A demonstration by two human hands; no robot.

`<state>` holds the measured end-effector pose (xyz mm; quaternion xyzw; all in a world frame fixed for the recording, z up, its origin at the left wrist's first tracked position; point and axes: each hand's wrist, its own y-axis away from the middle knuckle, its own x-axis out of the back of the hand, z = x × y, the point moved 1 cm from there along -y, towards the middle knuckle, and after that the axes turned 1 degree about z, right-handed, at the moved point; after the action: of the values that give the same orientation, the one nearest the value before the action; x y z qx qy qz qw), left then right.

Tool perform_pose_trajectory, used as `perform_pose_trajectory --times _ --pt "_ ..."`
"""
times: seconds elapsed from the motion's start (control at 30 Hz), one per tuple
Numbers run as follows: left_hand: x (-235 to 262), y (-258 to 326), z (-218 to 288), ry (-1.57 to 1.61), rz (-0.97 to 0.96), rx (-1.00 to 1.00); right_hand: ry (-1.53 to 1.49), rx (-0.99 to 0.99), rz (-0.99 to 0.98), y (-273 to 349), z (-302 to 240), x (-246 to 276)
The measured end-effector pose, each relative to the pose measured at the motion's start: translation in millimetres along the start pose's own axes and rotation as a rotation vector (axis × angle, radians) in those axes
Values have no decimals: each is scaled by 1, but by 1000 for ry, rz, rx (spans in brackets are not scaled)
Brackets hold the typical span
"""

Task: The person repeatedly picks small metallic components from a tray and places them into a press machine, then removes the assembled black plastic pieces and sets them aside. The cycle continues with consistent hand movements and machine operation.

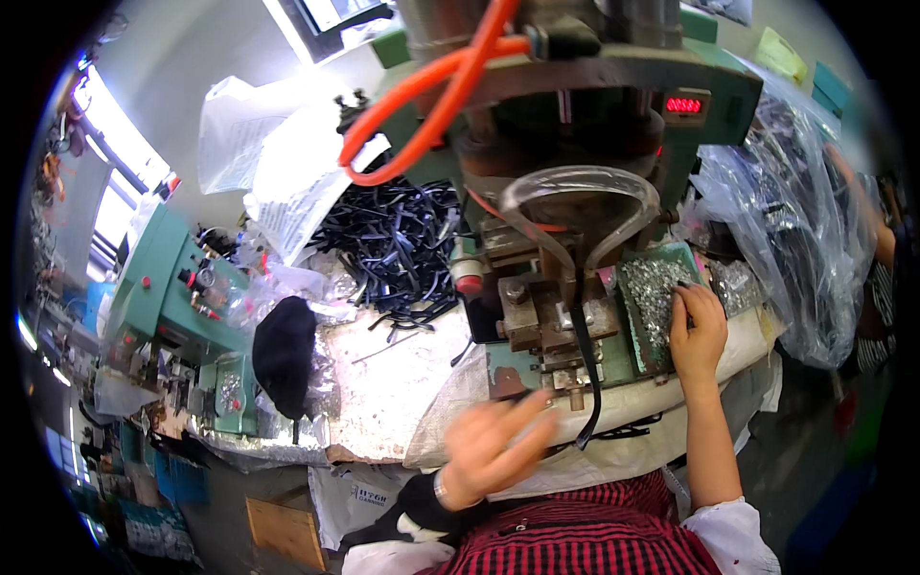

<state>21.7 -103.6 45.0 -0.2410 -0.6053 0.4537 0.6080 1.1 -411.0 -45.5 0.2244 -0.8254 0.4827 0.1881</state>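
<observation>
A thin black strap (586,369) hangs down the front of the green metal press machine (565,287), its lower end just beside the left hand (489,446), whose blurred grip is half curled and grasps nothing I can make out. The right hand (697,331) rests fingers-down in the one tray of small silver metal pieces (652,292) at the machine's right; what it pinches cannot be told.
</observation>
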Motion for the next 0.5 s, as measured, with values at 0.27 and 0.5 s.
perform_pose_trajectory --times 0.27,0.5 --pt "46 47 -139 -547 -170 296 -206 -37 49 -9 -17 5" --pt "2 111 -231 -728 -498 341 -274 -291 79 -5 -7 8"
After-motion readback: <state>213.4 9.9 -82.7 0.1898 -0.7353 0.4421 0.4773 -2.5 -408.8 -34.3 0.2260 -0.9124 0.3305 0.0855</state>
